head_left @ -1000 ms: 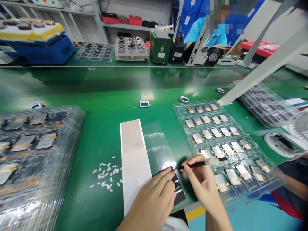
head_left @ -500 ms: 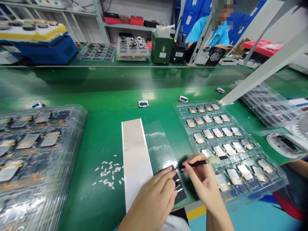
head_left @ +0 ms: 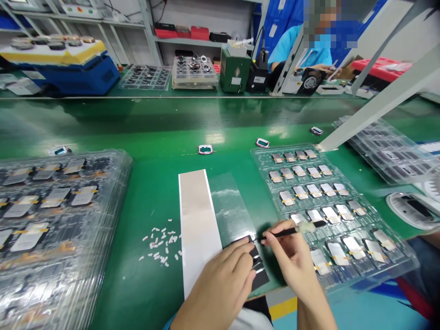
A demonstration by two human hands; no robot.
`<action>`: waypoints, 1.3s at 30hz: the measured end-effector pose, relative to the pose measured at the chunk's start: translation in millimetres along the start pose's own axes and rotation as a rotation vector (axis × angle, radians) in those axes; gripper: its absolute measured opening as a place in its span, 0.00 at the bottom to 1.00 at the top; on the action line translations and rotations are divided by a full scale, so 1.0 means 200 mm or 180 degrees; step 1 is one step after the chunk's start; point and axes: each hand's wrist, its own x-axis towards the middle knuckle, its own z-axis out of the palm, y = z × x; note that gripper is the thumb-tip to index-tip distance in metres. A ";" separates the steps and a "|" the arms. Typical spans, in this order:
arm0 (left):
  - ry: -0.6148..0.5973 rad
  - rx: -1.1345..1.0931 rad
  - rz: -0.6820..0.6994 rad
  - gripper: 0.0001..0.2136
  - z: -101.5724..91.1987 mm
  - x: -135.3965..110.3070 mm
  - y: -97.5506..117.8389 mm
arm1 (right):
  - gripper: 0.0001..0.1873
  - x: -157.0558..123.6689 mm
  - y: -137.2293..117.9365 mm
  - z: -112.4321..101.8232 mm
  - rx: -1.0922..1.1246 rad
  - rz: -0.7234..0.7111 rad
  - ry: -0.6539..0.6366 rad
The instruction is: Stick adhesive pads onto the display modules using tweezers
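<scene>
My left hand point(head_left: 225, 275) bears down on a clear sheet with black pieces point(head_left: 260, 277), its fingers bent and close together at the sheet's near end. The fingers partly cover the black pieces. Slim black tweezers point(head_left: 287, 232), wrapped in something pale near the rear end, are pinched in my right hand point(head_left: 292, 254). Their tip meets the upper edge of the black pieces beside my left fingertips. Left of the clear sheet point(head_left: 230, 206) lies a long white and beige paper strip point(head_left: 197, 206), partly under my left forearm. Small pale scraps point(head_left: 161, 243) are scattered beyond it.
Stacked clear trays point(head_left: 113, 197) with screen-like parts stand at left. Another parts tray point(head_left: 271, 158) is close to my right hand. A white post point(head_left: 371, 101) slants across the right side. Small framed parts, including one frame point(head_left: 205, 149), lie farther back. A co-worker point(head_left: 287, 43) sits opposite.
The whole view has shifted slightly, so things appear a little farther right. Both hands keep nearly the same position, with the tweezers still at the black pieces.
</scene>
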 end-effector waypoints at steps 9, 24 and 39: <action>0.0116 -0.0250 -0.0029 0.09 -0.01 0.00 0.01 | 0.10 0.02 -0.01 -0.03 0.0562 0.0194 0.0440; 0.1407 -0.0414 -0.1031 0.05 -0.16 -0.08 -0.01 | 0.04 -0.13 -0.28 0.31 0.1324 -0.0195 -0.0176; 0.1229 -0.0471 -0.1178 0.25 -0.16 -0.09 -0.07 | 0.12 -0.11 -0.22 0.49 0.1016 -0.1257 -0.0077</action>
